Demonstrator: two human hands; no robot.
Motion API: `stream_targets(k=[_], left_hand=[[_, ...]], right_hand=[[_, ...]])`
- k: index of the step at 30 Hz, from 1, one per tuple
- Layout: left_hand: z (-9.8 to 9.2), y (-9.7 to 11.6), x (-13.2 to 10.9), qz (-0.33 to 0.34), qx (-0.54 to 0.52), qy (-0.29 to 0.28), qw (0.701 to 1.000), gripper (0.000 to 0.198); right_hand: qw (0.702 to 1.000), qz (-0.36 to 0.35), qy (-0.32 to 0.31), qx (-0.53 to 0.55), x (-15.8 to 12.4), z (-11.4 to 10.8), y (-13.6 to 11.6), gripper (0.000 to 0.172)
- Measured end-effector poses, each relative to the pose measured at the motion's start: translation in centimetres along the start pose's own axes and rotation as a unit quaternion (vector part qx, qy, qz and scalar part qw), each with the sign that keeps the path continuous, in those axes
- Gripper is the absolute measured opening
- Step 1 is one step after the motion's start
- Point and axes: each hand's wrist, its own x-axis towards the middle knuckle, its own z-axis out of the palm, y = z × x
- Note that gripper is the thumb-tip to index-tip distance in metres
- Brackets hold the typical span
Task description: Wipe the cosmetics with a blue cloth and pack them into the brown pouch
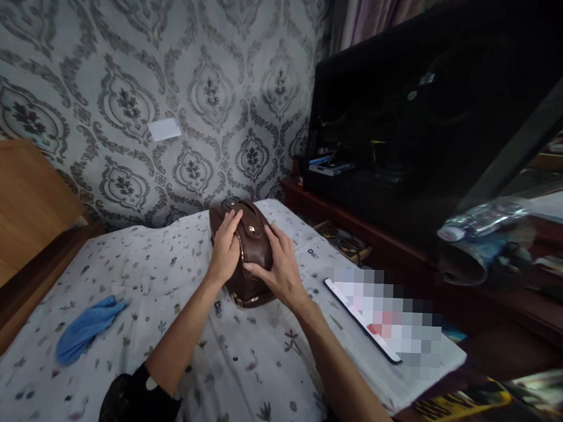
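A small brown leather bag with a flap and metal studs stands upright on a table covered by a white patterned cloth. My left hand presses flat against the bag's left side, fingers stretched up toward the top. My right hand cups the bag's right side, its thumb lying across the front under the flap. Both hands hold the bag between them.
A crumpled blue cloth lies at the left of the table. A phone, partly blurred, rests at the right edge. A dark TV on a wooden cabinet stands to the right. Patterned wallpaper is behind.
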Motion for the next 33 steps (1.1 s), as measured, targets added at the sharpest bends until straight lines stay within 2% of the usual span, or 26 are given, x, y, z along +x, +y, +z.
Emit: stream_targets(k=[4,11,14,19,22,29,33], left_hand=[[-0.4,0.7,-0.2,-0.01,-0.031,-0.008,0.999,0.046],[0.7,1.1,-1.3,-0.017,0.045,0.026,0.999,0.05],[1.0,0.9,-1.5,-0.027,0.052,0.043,0.997,0.05],[1.4,0.4,-1.5,-0.045,0.053,0.067,0.995,0.049],[1.6,0.2,-1.4,-0.051,0.041,0.064,0.996,0.048],[0.9,0.1,-0.8,-0.037,0.049,0.056,0.997,0.045],[0.1,-1.4,0.8,-0.044,0.061,0.097,0.992,0.042]], right_hand=[[1.0,-0.005,0.0,0.022,0.1,-0.1,0.6,0.092],[0.998,-0.005,-0.031,0.047,0.7,-0.7,1.3,0.094],[0.997,-0.005,-0.057,0.056,1.9,-0.8,1.6,0.097],[0.99,-0.004,-0.115,0.08,4.8,-0.8,2.5,0.11],[0.986,-0.01,-0.141,0.092,5.8,-0.8,2.9,0.114],[0.983,-0.041,-0.142,0.111,6.1,-1.0,2.8,0.109],[0.981,-0.059,-0.14,0.117,6.1,-1.1,2.6,0.099]])
